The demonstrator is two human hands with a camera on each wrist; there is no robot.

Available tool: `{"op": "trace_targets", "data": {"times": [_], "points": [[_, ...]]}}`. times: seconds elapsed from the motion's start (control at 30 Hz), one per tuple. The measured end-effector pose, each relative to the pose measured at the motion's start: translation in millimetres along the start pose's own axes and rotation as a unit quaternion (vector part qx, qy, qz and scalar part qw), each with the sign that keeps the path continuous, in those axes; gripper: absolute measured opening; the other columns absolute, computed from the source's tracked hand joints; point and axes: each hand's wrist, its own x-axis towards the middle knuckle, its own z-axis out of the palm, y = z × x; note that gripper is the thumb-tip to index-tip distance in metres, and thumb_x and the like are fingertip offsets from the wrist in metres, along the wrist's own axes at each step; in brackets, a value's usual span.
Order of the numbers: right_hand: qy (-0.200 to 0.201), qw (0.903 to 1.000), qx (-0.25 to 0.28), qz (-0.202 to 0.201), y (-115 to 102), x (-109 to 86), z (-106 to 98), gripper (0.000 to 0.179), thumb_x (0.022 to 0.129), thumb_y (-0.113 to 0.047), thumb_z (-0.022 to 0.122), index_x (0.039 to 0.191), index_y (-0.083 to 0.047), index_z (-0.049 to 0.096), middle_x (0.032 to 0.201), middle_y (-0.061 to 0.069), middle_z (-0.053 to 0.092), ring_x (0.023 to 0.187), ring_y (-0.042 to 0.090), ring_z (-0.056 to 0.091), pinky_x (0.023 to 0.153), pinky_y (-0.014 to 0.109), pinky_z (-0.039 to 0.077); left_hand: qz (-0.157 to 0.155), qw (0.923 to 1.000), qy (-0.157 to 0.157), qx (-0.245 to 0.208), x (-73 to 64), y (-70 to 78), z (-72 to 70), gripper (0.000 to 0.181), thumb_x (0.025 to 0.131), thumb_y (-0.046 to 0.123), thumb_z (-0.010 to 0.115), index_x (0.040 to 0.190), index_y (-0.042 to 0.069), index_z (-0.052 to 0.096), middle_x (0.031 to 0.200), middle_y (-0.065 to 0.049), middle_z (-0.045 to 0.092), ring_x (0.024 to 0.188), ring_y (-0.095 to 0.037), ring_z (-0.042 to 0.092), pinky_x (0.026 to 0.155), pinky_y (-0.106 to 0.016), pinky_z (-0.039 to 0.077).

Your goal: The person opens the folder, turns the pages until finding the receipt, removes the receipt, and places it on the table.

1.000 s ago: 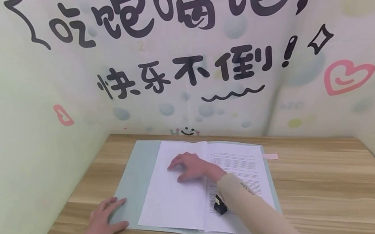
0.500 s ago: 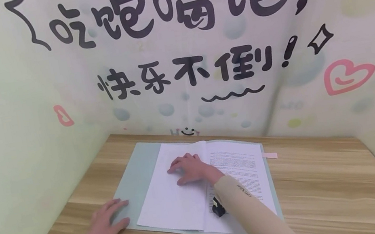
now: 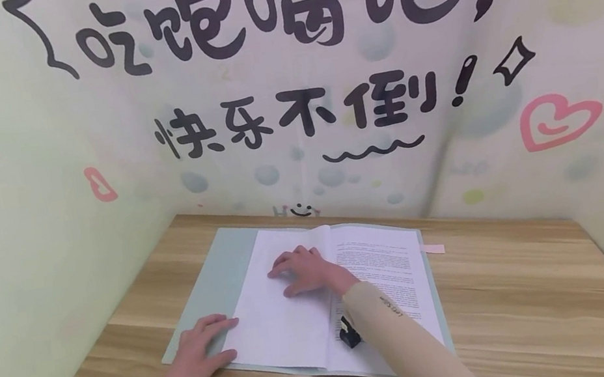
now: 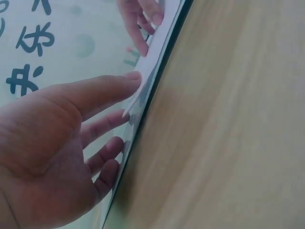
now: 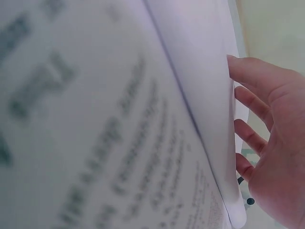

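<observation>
An open folder with a pale blue-green cover (image 3: 214,271) lies on the table, with paper sheets inside. Spread across its left half is a blank white page (image 3: 280,330); a page of printed text (image 3: 377,269) forms the right half. My right hand (image 3: 305,272) rests on the blank page with fingertips and thumb spread apart, the forearm crossing the printed side. At the blank page's left edge is my left hand (image 3: 202,354), over the cover. In the left wrist view, the left thumb and index fingertip (image 4: 126,116) are close to the page corner, apart from each other.
A pink tab (image 3: 433,249) sticks out at the folder's right side. A small black device (image 3: 349,332) sits at the right wrist. The wooden table (image 3: 533,297) meets a wall covering (image 3: 300,175) with large black lettering at its back edge.
My left hand has moved right over the cover, from its outer part to the blank page's left edge. The right hand stays nearly in place on the page.
</observation>
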Motion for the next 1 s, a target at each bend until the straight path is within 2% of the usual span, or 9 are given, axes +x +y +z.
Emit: {"op": "trace_targets", "data": {"times": [0.13,0.33,0.57,0.8,1.0], "points": [[0.001,1.0000,0.001,-0.004,-1,-0.4,0,0.049,0.089,-0.031,0.072,0.136,-0.032,0.059,0.146,-0.007,0.052,0.128,0.021,0.040,0.101,0.042,0.029,0.009,0.9998,-0.015,0.007,0.4,1.4,-1.8,0.047,0.081,0.024,0.078,0.126,0.013,0.066,0.133,-0.014,0.056,0.109,-0.034,0.046,0.086,-0.043,0.038],[0.000,1.0000,0.003,-0.003,-3,-0.3,0,0.048,0.090,-0.030,0.072,0.136,-0.032,0.060,0.145,-0.008,0.052,0.128,0.019,0.040,0.102,0.041,0.029,-0.003,0.9993,-0.033,0.015,0.8,3.6,-3.5,0.050,0.080,0.028,0.079,0.127,0.015,0.065,0.134,-0.014,0.054,0.109,-0.036,0.045,0.087,-0.045,0.039],[0.007,1.0000,-0.003,-0.001,-6,-5.3,-6,0.047,0.091,-0.029,0.069,0.137,-0.032,0.058,0.147,-0.008,0.051,0.130,0.021,0.041,0.102,0.042,0.030,-0.003,0.9992,-0.033,0.021,0.4,3.2,-2.6,0.049,0.081,0.022,0.078,0.128,0.013,0.065,0.134,-0.013,0.054,0.109,-0.036,0.046,0.087,-0.045,0.040],[0.055,0.9985,0.001,-0.002,-2,-19.4,-20,0.045,0.091,-0.028,0.070,0.135,-0.029,0.060,0.145,-0.005,0.054,0.128,0.023,0.045,0.097,0.041,0.033,-0.002,0.9992,-0.033,0.022,1.0,0.4,-0.9,0.049,0.081,0.020,0.078,0.128,0.013,0.065,0.134,-0.013,0.053,0.108,-0.035,0.046,0.086,-0.043,0.039],[0.104,0.9926,0.061,0.018,12,-40.9,-38,0.043,0.093,-0.026,0.067,0.135,-0.024,0.060,0.146,-0.001,0.053,0.135,0.027,0.041,0.106,0.052,0.030,0.005,0.9992,-0.036,0.017,1.9,-1.1,-0.2,0.050,0.081,0.019,0.077,0.128,0.013,0.064,0.134,-0.013,0.053,0.108,-0.035,0.046,0.084,-0.042,0.038]]}}
